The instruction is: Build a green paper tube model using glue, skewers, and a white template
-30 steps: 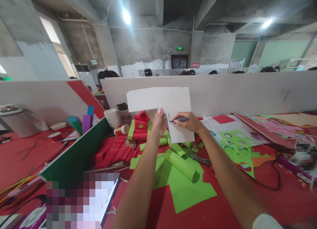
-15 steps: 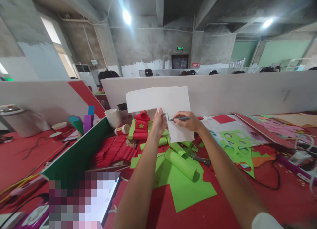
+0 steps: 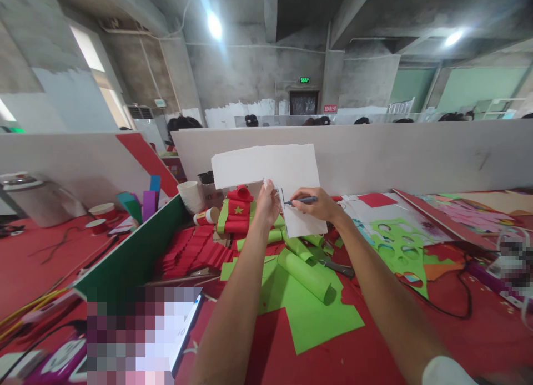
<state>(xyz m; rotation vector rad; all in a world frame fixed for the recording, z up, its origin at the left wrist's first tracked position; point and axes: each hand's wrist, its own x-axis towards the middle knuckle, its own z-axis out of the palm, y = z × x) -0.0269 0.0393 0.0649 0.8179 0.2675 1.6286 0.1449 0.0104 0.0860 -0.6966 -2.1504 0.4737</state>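
Observation:
My left hand [image 3: 268, 204] grips an L-shaped sheet of white card [image 3: 266, 162] at its inner corner, holding it up above the table. Between the fingers of my right hand [image 3: 314, 203] is a dark marker pen [image 3: 300, 200], its tip on or very near the card. A short dark line runs up the card beside the tip. Below my hands lie a rolled green sheet [image 3: 306, 277] and flat green paper [image 3: 320, 321]. Behind my left wrist stands a red and green paper model [image 3: 236, 210] with a yellow star.
Red pleated paper [image 3: 185, 254] lies left of my arms by a green board [image 3: 133, 257]. Dark-handled scissors [image 3: 339, 268] lie near my right forearm. White cups [image 3: 189, 195] stand further back. Cut-out green paper [image 3: 397, 246] is at right. A white partition [image 3: 375, 157] closes the back.
Hardly anything differs. The pen and both hands keep almost the same place on the card, and the whole view has shifted very slightly.

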